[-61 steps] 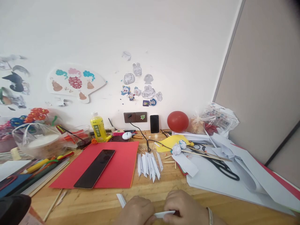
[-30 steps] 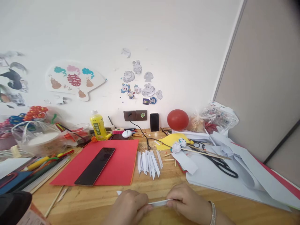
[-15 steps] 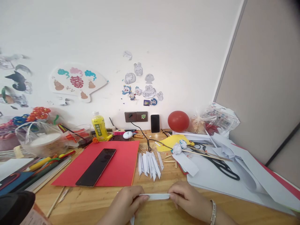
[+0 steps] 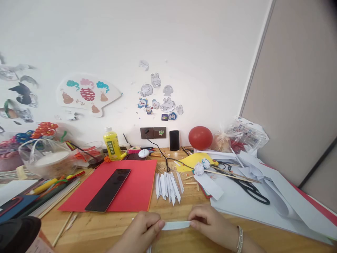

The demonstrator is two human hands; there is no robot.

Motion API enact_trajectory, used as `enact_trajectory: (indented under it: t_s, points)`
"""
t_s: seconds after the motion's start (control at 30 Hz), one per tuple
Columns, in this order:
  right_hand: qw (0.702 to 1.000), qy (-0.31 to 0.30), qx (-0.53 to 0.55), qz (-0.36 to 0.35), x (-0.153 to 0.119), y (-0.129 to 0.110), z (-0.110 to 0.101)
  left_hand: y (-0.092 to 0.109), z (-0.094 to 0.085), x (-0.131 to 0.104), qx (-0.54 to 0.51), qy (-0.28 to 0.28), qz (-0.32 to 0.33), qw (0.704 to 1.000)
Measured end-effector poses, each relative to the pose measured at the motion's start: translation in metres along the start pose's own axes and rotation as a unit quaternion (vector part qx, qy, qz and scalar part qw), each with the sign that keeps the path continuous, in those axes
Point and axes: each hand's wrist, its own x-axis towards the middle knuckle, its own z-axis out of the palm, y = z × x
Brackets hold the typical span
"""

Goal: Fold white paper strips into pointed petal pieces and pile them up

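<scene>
A narrow folded strip of white paper (image 4: 176, 225) is stretched level between my hands near the table's front edge. My left hand (image 4: 144, 228) pinches its left end between thumb and fingers. At the right end, my right hand (image 4: 206, 222) has it pinched in the same way, a silvery bracelet on that wrist. Below my left hand a bit of white paper shows, mostly hidden. Several folded white paper pieces (image 4: 168, 187) with pointed ends lie side by side on the wooden table (image 4: 100, 233) beyond my hands.
A dark phone (image 4: 108, 189) rests on red paper (image 4: 143, 182) at the left. On the right, black scissors (image 4: 252, 191) lie on white sheets (image 4: 237, 207). Behind stand a yellow bottle (image 4: 112, 144), a small phone (image 4: 174, 140) and a red balloon (image 4: 200, 137). A black-topped object (image 4: 19, 233) occupies the front left corner.
The strip now shows a wider face and sits slightly lower. My left thumb has shifted on its end. The whole view has moved a little.
</scene>
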Motion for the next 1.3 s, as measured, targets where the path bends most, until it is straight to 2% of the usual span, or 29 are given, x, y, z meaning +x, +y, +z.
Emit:
enact_trajectory:
  t_s: [0.2,0.5,0.7,0.9,1.3]
  points:
    - [0.999,0.03,0.006,0.027,0.002,0.001,-0.004,-0.009,0.0,0.004,-0.039,0.054,-0.027,0.997]
    - [0.998,0.017,0.055,-0.019,0.004,0.012,0.007,-0.013,0.005,0.005,-0.062,0.073,-0.045,0.994]
    - [0.997,0.025,0.062,0.032,0.005,0.017,0.011,-0.019,0.008,0.011,-0.069,0.087,-0.051,0.992]
    - [0.997,0.03,0.053,0.039,0.005,0.011,0.011,-0.016,0.009,0.009,-0.076,0.084,-0.054,0.992]
    - [0.999,0.018,0.007,0.041,0.005,0.015,0.016,-0.017,0.011,0.008,-0.084,0.076,-0.038,0.993]
